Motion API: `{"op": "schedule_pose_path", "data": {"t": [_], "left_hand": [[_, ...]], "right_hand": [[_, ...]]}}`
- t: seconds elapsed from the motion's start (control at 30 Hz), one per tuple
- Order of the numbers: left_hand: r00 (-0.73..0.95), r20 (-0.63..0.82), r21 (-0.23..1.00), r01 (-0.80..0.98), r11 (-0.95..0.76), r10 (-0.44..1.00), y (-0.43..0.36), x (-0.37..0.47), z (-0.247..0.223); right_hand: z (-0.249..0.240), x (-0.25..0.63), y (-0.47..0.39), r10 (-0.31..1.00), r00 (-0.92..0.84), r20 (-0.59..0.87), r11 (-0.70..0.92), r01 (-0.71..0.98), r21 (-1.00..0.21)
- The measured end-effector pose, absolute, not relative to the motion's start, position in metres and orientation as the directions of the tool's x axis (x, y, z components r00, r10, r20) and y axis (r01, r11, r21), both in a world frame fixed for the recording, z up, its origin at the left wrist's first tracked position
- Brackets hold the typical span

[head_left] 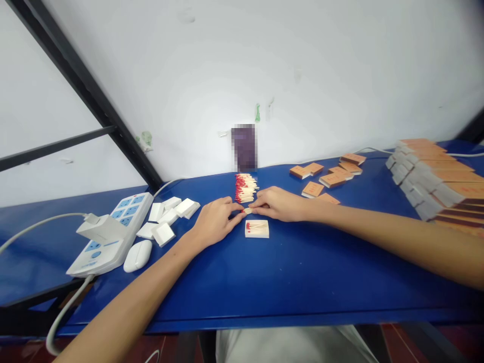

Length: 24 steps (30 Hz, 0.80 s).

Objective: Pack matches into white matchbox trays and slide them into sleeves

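Between my two hands are a few matches [248, 210], held level just above a white matchbox tray [260, 235]. My left hand [217, 220] pinches them at the red-headed end with thumb and forefinger. From the other side, the fingers of my right hand [278, 203] are closed on the plain wooden ends. Inside the tray lie several matches with their red heads to the left. Just beyond my hands, a pile of loose matches [246, 188] rests on the blue table [287, 272], heads mostly to the left.
White empty-looking trays [164, 235] lie left, beside a white earphone case [138, 256] and a power strip [130, 214] with a plugged-in charger [102, 229]. Orange matchbox sleeves [313, 189] are scattered right, near stacked matchboxes [434, 176]. A pixelated dark object [245, 147] leans against the wall.
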State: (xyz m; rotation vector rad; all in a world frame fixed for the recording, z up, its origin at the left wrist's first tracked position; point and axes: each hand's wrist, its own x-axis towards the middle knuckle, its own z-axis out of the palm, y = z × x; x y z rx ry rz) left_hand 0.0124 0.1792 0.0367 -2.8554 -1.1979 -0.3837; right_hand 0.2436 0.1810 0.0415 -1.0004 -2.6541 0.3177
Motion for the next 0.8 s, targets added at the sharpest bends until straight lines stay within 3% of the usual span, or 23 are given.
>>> {"op": "schedule_pose_path", "data": {"t": [0.8], "left_hand": [[0.685,0.22,0.14,0.682,-0.718,0.694,0.1786,0.0127,0.0378]], "right_hand": [[0.049,0.2363,0.1731,0.713,-0.675,0.189,0.701,0.693,-0.171]]}}
